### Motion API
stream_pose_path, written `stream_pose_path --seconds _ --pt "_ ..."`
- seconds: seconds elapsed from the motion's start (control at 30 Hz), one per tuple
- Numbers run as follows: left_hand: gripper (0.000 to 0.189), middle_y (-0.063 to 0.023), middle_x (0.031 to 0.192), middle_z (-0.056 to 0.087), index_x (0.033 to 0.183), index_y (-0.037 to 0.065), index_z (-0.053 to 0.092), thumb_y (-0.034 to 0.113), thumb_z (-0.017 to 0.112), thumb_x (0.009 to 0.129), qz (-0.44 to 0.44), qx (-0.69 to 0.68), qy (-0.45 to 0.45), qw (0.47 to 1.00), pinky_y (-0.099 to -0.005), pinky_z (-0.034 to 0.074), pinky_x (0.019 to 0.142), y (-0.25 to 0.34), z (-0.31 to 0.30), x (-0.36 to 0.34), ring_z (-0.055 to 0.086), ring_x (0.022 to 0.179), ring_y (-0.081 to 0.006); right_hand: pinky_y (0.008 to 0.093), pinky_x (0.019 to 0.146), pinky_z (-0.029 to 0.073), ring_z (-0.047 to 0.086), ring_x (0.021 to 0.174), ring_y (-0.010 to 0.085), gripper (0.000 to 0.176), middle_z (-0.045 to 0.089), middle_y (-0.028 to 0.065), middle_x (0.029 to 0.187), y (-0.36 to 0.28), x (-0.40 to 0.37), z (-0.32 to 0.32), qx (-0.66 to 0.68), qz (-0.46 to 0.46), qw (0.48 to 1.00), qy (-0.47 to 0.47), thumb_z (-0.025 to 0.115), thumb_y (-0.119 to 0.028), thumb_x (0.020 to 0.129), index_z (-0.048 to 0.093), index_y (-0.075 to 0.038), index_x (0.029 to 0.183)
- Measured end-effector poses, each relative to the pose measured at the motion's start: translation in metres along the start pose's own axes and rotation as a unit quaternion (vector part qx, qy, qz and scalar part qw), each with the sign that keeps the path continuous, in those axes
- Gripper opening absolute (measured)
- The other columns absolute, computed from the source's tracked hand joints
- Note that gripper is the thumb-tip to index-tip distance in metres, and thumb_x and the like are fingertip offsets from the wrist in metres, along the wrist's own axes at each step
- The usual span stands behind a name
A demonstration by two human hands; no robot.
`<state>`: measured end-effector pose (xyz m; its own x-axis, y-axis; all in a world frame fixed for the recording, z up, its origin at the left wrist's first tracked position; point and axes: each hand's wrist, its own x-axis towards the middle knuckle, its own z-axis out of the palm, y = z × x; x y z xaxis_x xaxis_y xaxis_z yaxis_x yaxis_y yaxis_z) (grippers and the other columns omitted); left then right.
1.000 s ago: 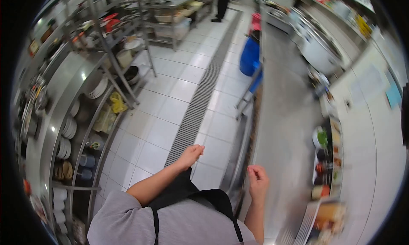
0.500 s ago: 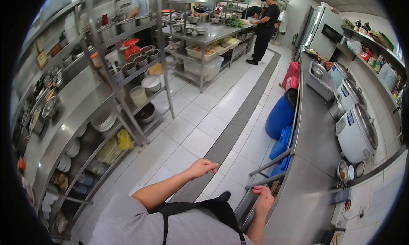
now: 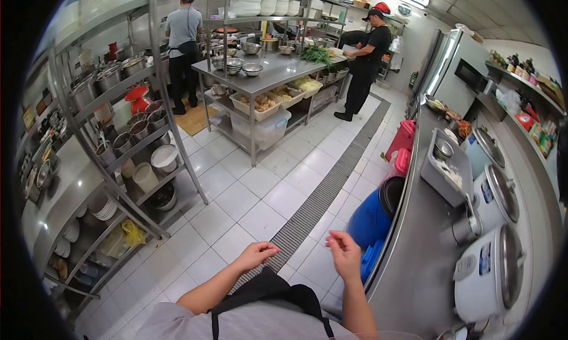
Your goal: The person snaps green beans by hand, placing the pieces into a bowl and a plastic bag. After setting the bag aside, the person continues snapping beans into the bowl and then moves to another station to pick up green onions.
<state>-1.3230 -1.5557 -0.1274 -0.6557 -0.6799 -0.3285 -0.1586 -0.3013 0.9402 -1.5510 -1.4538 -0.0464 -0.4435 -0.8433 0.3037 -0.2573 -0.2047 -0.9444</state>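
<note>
My left hand point(image 3: 257, 255) is held out in front of my black apron point(image 3: 266, 289), above the floor drain grating point(image 3: 322, 213). Its fingers are loosely bent and nothing shows in them. My right hand point(image 3: 345, 257) is raised over the floor, with loosely curled fingers somewhat apart and no object in it. Nearest to that hand are the blue barrel point(image 3: 370, 220) and the edge of the long steel counter point(image 3: 393, 269). Neither hand touches anything that I can see.
Rice cookers point(image 3: 488, 272) and a grey tub point(image 3: 449, 189) stand on the right counter. At left is a steel rack point(image 3: 127, 153) with pots. Ahead stands a steel prep table point(image 3: 278, 73) with food tubs beneath. One person point(image 3: 370, 59) works beside it, another point(image 3: 183, 41) further left.
My view has moved forward along the aisle and tilted up. My right hand has risen and shifted left; my left hand has moved lower. The person at left now shows fully.
</note>
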Motion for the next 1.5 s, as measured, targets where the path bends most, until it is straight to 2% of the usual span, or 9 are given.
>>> stream_pose_path --seconds 0.13,0.33,0.53,0.6,0.67,1.07,1.17,1.33,1.5 --pt "0.019 0.0019 0.076 0.057 0.096 0.005 0.063 0.02 0.057 0.087 -0.061 -0.042 0.014 0.997 -0.0175 0.04 0.054 0.005 -0.015 0.093 0.045 0.059 -0.0035 0.0252 0.063 0.048 0.061 0.068 0.0142 0.018 0.062 0.0098 0.079 0.024 0.098 0.01 -0.111 -0.101 0.982 -0.115 0.06 -0.003 0.078 0.061 0.001 0.096" --pt "0.018 0.0026 0.075 0.055 0.097 0.006 0.063 0.02 0.058 0.086 -0.03 -0.064 0.022 0.997 -0.018 0.039 0.053 0.099 -0.032 0.272 0.046 0.057 -0.0042 0.0275 0.063 0.049 0.062 0.068 0.0199 0.017 0.062 0.0116 0.081 0.088 0.233 -0.012 -0.198 -0.077 0.97 -0.122 0.062 -0.008 0.078 0.063 -0.003 0.094" --pt "0.019 0.0034 0.079 0.057 0.098 0.007 0.062 0.021 0.057 0.086 0.055 0.024 -0.021 0.998 -0.0194 0.04 0.057 0.189 -0.036 0.42 0.046 0.062 -0.0039 0.0263 0.06 0.049 0.063 0.065 0.0186 0.014 0.064 0.0122 0.078 0.177 0.336 -0.049 -0.204 0.03 0.978 -0.019 0.063 -0.008 0.078 0.064 0.001 0.089" --pt "0.02 0.0035 0.081 0.058 0.099 0.007 0.062 0.022 0.056 0.087 0.067 0.018 -0.112 0.991 -0.0199 0.04 0.059 0.203 -0.033 0.462 0.047 0.066 -0.004 0.0267 0.06 0.049 0.063 0.064 0.0189 0.014 0.064 0.0125 0.078 0.211 0.368 -0.052 -0.201 0.074 0.976 -0.032 0.063 -0.009 0.078 0.065 0.001 0.088" --pt "0.021 0.0036 0.082 0.059 0.099 0.007 0.062 0.023 0.056 0.087 0.051 0.022 -0.117 0.992 -0.0197 0.04 0.061 0.209 -0.033 0.508 0.047 0.067 -0.0044 0.0271 0.059 0.049 0.063 0.063 0.0193 0.014 0.064 0.0128 0.078 0.247 0.41 -0.054 -0.199 0.126 0.971 -0.047 0.063 -0.01 0.078 0.065 0.001 0.088" --pt "0.021 0.0032 0.079 0.057 0.099 0.009 0.063 0.025 0.057 0.086 0.0 0.026 -0.003 1.0 -0.0207 0.041 0.061 0.304 -0.104 0.841 0.048 0.067 -0.006 0.0284 0.057 0.05 0.062 0.065 0.0225 0.009 0.063 0.0126 0.076 0.355 0.844 -0.102 -0.25 -0.032 0.957 -0.144 0.063 -0.009 0.077 0.065 -0.002 0.083" --pt "0.018 0.0028 0.078 0.057 0.097 0.006 0.063 0.019 0.057 0.086 0.014 -0.044 0.084 0.995 -0.0189 0.04 0.06 0.324 -0.128 0.911 0.048 0.065 -0.0045 0.0304 0.057 0.05 0.061 0.064 0.0229 0.008 0.061 0.0101 0.076 0.365 0.949 -0.082 -0.243 -0.106 0.943 -0.2 0.063 -0.01 0.078 0.064 -0.004 0.083" --pt "0.017 0.0029 0.077 0.057 0.097 0.007 0.063 0.019 0.057 0.086 -0.007 -0.089 0.103 0.991 -0.0191 0.041 0.06 0.337 -0.163 1.045 0.048 0.065 -0.0045 0.032 0.059 0.049 0.061 0.067 0.0247 0.007 0.061 0.0091 0.077 0.394 1.122 -0.024 -0.197 -0.184 0.919 -0.288 0.063 -0.012 0.078 0.063 -0.006 0.082" --pt "0.019 0.0047 0.076 0.057 0.097 0.007 0.063 0.021 0.056 0.087 0.03 -0.051 0.116 0.992 -0.0194 0.041 0.057 0.417 -0.219 1.195 0.048 0.064 -0.0045 0.0341 0.062 0.049 0.06 0.07 0.028 0.008 0.061 0.0105 0.079 0.426 1.299 0.034 -0.167 -0.235 0.899 -0.33 0.063 -0.01 0.077 0.062 -0.005 0.084"
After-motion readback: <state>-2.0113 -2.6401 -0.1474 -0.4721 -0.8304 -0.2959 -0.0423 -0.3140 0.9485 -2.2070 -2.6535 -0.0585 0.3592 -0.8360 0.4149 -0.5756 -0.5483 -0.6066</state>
